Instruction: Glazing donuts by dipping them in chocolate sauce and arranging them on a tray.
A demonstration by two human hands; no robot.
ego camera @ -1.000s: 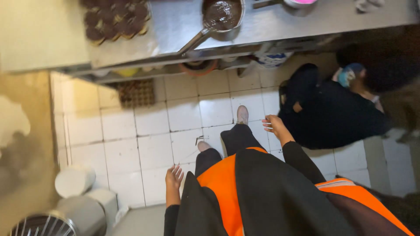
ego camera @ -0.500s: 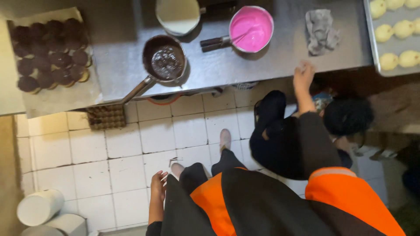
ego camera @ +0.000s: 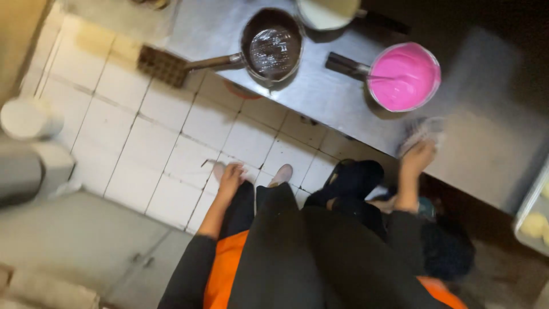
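1. We count three saucepans on the steel counter (ego camera: 320, 91) — one with dark chocolate-coloured glaze (ego camera: 271, 44), one with pink glaze (ego camera: 404, 76), one with pale cream glaze (ego camera: 327, 11) (partly cut off at the top edge).
2. We see two hands of our own: the left hand (ego camera: 230, 176) hanging by the leg, the right hand (ego camera: 418, 154) at the counter's edge.
3. One crumpled grey cloth (ego camera: 422, 130) lies under that right hand.
4. One brown egg tray (ego camera: 163, 65) lies on the floor.
5. Two shoes (ego camera: 281, 173) show on the white tiles.
6. One baking tray (ego camera: 529, 214) sits at the right — we make out two pale dough pieces (ego camera: 534, 224) on it, with the rest out of view.
7. One white tub (ego camera: 27, 117) stands at the left.
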